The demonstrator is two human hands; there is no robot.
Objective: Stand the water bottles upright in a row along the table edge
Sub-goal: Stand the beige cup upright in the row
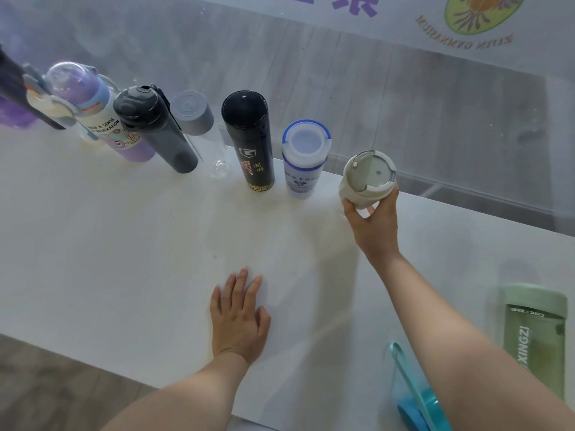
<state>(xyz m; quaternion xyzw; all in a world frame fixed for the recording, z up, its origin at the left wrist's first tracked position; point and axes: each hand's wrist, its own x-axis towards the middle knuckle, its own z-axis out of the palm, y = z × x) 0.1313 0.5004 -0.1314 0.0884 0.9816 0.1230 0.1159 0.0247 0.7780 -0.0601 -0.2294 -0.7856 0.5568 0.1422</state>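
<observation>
Right hand [375, 223] reaches out over the white tabletop [124, 244], fingers and thumb closed around the lower body of a beige bottle [367, 180] with a clear-topped lid. Bottle upright, at the right end of the row by the far edge; whether its base touches the tabletop cannot be told, the hand hides it.

Left hand [238, 315] lies flat, palm down, fingers spread, holding nothing, near the middle of the tabletop.

Row along the far edge, right to left from the beige bottle:
- white bottle with blue-rimmed cap [305, 160], just beside it, apart
- black flask with gold print [249, 140]
- clear bottle with grey cap [199, 132]
- smoky dark bottle with flip lid [154, 127], touching or overlapping the clear one in this view
- printed bottle with purple base and domed lid [99, 116]
- further items at the left margin, too cut off to identify

All in the row stand upright.

Near right corner: a green bottle [535, 334] lying on its side, and a blue bottle with a strap loop [420, 405], partly hidden by the right forearm.
</observation>
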